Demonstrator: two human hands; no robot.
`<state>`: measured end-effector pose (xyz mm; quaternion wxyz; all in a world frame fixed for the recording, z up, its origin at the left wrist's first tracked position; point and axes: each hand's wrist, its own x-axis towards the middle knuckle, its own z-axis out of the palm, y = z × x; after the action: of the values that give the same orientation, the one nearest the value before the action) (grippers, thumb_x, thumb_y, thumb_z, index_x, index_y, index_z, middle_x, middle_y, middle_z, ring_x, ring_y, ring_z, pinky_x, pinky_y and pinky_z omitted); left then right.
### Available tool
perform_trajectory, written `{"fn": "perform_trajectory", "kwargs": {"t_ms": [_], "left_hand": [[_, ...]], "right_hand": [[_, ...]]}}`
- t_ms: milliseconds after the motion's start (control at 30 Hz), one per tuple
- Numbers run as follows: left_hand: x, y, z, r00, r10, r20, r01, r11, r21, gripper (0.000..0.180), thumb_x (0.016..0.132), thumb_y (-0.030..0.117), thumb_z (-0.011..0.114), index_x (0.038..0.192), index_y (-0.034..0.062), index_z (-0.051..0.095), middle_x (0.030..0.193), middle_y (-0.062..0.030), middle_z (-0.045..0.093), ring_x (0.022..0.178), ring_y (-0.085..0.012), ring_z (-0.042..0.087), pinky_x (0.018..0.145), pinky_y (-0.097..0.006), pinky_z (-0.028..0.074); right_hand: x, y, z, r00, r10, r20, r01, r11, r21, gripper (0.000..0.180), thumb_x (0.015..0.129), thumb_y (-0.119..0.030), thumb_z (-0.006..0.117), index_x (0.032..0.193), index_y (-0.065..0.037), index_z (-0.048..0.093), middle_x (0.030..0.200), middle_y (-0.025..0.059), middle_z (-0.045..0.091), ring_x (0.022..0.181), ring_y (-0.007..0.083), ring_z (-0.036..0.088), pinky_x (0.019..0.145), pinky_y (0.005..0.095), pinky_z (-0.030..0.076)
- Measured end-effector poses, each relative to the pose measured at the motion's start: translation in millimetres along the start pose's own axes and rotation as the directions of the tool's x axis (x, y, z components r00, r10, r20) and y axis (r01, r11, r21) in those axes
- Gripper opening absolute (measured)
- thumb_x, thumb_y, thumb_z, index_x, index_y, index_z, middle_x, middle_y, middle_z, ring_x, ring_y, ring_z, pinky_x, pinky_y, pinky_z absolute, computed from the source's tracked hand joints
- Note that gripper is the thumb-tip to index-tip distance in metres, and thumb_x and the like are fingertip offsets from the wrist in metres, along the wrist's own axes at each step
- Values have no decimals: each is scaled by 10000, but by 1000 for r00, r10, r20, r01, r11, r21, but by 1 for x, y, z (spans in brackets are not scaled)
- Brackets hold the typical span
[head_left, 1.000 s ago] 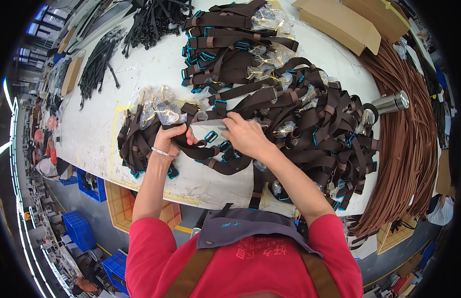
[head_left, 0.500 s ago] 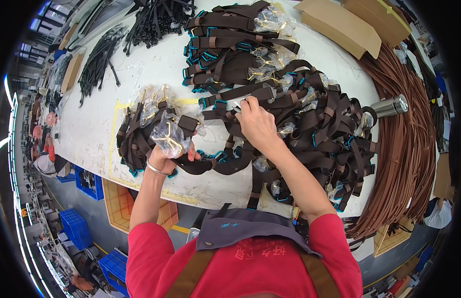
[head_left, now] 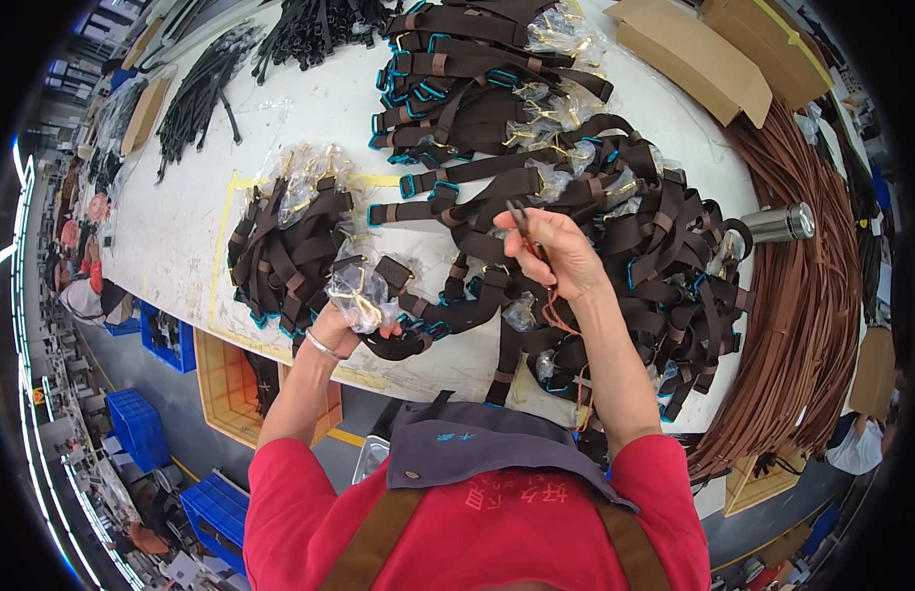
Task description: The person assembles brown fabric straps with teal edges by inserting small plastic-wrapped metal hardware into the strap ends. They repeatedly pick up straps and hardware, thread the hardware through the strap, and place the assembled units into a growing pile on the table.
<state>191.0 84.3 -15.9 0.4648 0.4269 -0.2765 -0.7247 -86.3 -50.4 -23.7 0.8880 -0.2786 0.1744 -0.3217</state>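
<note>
My left hand (head_left: 334,330) is closed around a dark brown webbing strap (head_left: 457,313). Clear plastic (head_left: 361,294) wraps the strap's gold-coloured hardware and covers part of my fingers. In my raised right hand (head_left: 566,251) is a small dark pair of thread snips (head_left: 519,217), pointing up and left; a reddish-brown cord (head_left: 556,313) trails below it. Under that hand spreads a tangled heap of similar straps (head_left: 664,236) with turquoise-edged buckles. Left of my left hand lies a smaller strap bundle (head_left: 290,236), its plastic-wrapped hardware at the far end.
More straps (head_left: 477,89) are stacked at the far side of the white table (head_left: 191,256). Cardboard boxes (head_left: 694,59), a steel flask (head_left: 780,224) and long brown strips (head_left: 802,295) lie to the right. Below the left edge stand an orange crate (head_left: 226,384) and blue crates (head_left: 137,428).
My right hand has lifted off the straps and moved right, and the snips and cord now show. My left hand has shifted slightly right with the plastic-wrapped strap.
</note>
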Motion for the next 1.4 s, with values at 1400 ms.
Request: {"fn": "perform_trajectory", "kwargs": {"t_ms": [1400], "left_hand": [[-80, -37, 21, 900, -225, -372, 99, 939, -330, 587, 551, 9, 641, 1103, -45, 452, 803, -130, 561, 640, -250, 561, 555, -367, 452]], "right_hand": [[-9, 76, -27, 794, 607, 31, -366, 519, -773, 365, 844, -341, 474, 937, -13, 606, 869, 52, 618, 759, 126, 571, 652, 268, 435]]}}
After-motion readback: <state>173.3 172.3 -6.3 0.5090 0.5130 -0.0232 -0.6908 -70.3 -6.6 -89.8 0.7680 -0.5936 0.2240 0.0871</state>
